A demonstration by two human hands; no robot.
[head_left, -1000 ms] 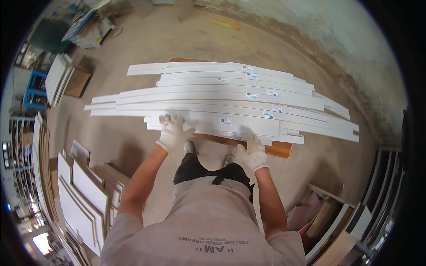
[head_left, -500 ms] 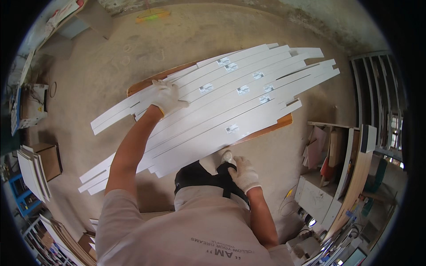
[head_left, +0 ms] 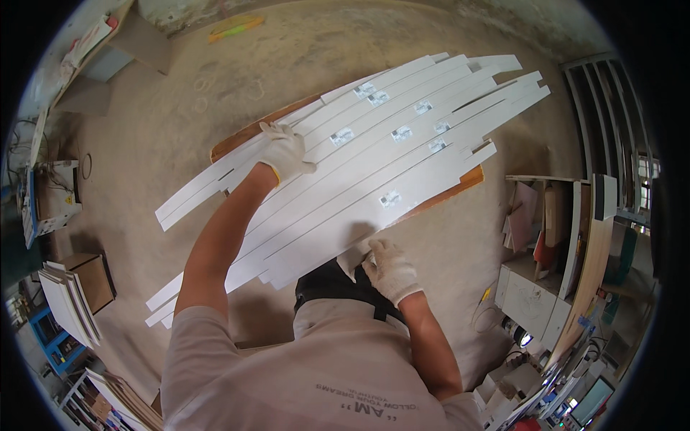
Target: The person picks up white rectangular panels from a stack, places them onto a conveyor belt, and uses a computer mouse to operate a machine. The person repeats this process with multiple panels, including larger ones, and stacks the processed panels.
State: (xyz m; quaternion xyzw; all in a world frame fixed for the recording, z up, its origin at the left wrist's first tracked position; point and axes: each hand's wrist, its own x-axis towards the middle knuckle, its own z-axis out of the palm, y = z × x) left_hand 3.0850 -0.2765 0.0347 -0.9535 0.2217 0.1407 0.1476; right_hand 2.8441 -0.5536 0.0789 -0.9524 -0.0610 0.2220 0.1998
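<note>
While I watch through the head camera, a bank of long white strips (head_left: 323, 187) lies side by side across the middle of my view, slanting from eight o'clock up to two, its ends staggered. Small printed labels (head_left: 401, 133) sit on the strips, mostly between twelve and two. Beneath them I can make out an orange-brown board (head_left: 460, 184), its rim showing between two and three and again around ten to eleven. The left hand (head_left: 287, 151), in a pale glove, is between ten and eleven, over the strips with its palm side down, thumb and fingers spread wide; I see nothing gripped in it. The right hand (head_left: 392, 273), gloved too, is between four and five, just beside the near edge of the strips and close to the dark trousers (head_left: 323, 282) at six. Its fingers are curled, and I cannot tell whether they hold anything or touch the strips. Farther out, I have a slatted rack (head_left: 604, 115) between two and three, a pale cabinet (head_left: 528, 300) at four, leaning white panels (head_left: 66, 302) between eight and nine, and a yellow-green patch (head_left: 236, 29) on the floor (head_left: 144, 144) at eleven.
</note>
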